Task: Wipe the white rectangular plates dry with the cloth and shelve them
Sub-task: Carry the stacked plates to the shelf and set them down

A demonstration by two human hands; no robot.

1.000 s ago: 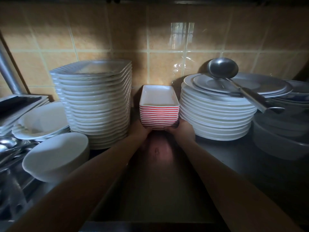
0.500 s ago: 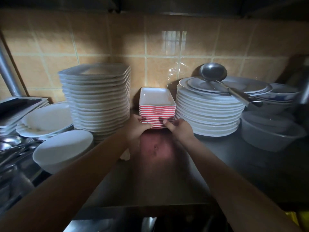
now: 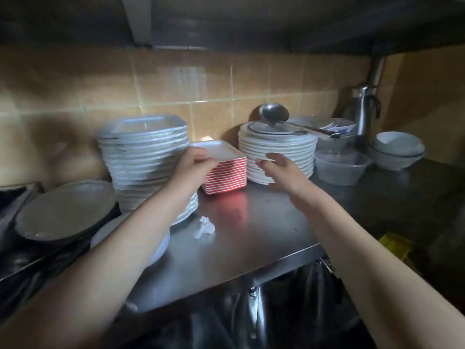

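A stack of rectangular plates [image 3: 227,176], white inside with red-striped sides, stands at the far middle of the steel shelf [image 3: 254,238], against the tiled wall [image 3: 211,96]. It sits between a tall stack of square white plates [image 3: 143,152] on the left and a stack of round white plates [image 3: 281,147] on the right. A steel ladle [image 3: 274,113] lies on top of the round stack.

The left hand [image 3: 193,165] is at the near left corner of the top plate [image 3: 221,149], with its fingers curled over the rim and pinching it. The right hand [image 3: 281,170] hangs just right of the striped stack, in front of the round plates. Its fingers are loosely spread and hold nothing. Motion blur hides whether it touches the round stack.

A small crumpled white cloth [image 3: 205,227] lies on the shelf near the foot of the square stack, apart from both hands. Clear plastic tubs [image 3: 339,168] and nested bowls [image 3: 397,149] stand at the far right. Shallow dishes [image 3: 65,210] lie at the left.
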